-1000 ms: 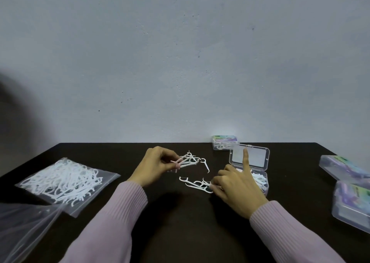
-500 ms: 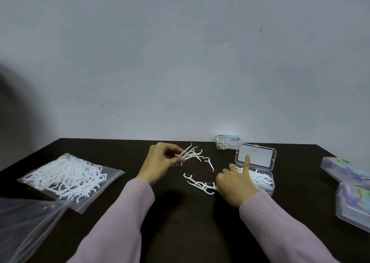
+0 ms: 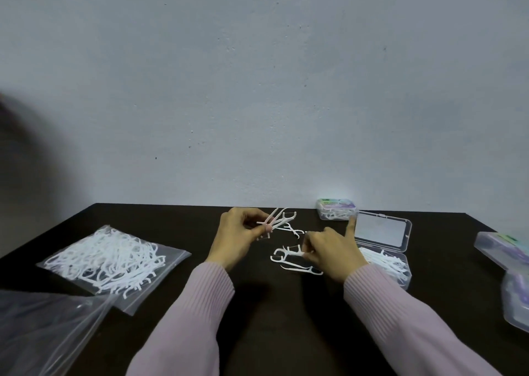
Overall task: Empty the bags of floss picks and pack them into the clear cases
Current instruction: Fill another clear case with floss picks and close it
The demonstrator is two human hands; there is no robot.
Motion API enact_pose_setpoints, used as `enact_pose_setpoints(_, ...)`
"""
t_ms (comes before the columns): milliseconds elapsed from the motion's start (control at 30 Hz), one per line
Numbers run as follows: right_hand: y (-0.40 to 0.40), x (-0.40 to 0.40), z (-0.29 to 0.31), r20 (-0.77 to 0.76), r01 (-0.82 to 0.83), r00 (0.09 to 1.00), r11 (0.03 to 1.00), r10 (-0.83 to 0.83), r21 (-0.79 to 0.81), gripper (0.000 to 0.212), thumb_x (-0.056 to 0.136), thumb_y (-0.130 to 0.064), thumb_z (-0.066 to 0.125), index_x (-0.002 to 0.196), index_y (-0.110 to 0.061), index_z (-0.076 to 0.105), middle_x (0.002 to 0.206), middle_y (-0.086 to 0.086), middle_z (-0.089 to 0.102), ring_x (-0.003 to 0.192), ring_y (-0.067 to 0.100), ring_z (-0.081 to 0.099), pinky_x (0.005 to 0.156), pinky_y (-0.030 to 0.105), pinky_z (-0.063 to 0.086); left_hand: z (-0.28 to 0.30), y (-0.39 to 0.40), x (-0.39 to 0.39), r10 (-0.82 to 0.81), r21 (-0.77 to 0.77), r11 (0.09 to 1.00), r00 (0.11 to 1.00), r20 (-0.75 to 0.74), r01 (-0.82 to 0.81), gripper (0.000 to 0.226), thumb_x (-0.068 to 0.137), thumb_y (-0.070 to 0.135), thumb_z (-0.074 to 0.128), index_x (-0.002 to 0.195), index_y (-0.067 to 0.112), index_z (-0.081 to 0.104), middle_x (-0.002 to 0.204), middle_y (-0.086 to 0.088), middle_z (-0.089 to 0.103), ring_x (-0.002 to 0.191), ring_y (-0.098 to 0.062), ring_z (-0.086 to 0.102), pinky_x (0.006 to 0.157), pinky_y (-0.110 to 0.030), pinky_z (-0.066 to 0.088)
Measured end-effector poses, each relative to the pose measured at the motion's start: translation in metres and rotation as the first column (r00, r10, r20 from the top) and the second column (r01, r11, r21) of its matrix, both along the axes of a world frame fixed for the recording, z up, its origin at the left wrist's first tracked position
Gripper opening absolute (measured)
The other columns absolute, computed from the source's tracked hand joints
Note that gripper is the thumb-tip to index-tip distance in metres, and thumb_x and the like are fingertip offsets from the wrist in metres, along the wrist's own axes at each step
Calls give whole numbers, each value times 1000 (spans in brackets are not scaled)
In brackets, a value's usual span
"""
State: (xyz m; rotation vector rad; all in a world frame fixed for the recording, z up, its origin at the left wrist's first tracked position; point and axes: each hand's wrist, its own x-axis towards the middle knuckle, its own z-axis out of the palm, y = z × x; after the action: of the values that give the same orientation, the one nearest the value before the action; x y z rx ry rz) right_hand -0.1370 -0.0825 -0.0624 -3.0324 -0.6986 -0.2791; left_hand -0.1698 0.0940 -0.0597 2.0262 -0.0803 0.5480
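Left hand (image 3: 237,236) pinches a small bundle of floss picks (image 3: 276,219); right hand (image 3: 333,254) nips one from the loose picks (image 3: 289,256) on the surface (image 3: 257,318), beside the open clear case (image 3: 383,249); light, springy, tangle-prone; best taken by the handles.

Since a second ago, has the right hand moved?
Yes. The right hand has shifted left off the open case lid, toward the loose picks.

Bare table (image 3: 266,318) lies between the sleeves; loose picks (image 3: 289,256) and the open case (image 3: 383,249) crowd farther back.
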Motion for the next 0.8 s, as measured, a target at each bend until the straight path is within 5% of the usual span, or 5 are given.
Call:
enact_pose_setpoints(367, 5, 0, -2, -78, -58, 996, 995, 51, -83, 34, 88, -51, 51, 112, -27, 57, 118, -7, 60, 124, 14, 41, 105, 67, -9, -2, 1, 1, 6, -20, 1000, 1000, 1, -5, 14, 78, 5, 73, 88, 15, 73, 72, 5, 70, 62, 3, 63, 60, -10, 48)
enact_pose_setpoints(500, 10, 2, 2, -81, -65, 995, 994, 58, -86, 23, 87, -41, 58, 103, -26, 63, 109, -4, 64, 122, 15, 42, 103, 69, -8, -2, 1, 0, 5, -11, 1000, 1000, 2, -5, 14, 78, 4, 73, 87, 14, 73, 71, 6, 70, 62, 4, 63, 59, -10, 48)
enact_pose_setpoints(800, 17, -3, -3, -34, -107, 994, 908, 102, -405, 40, 101, -32, 31, 127, -8, 48, 133, 10, 49, 136, 28, 25, 100, 71, -12, -5, 0, 1, 11, 23, 1000, 1000, -14, -11, 13, 79, 6, 73, 88, 15, 73, 71, 6, 70, 62, 3, 64, 60, -11, 48)
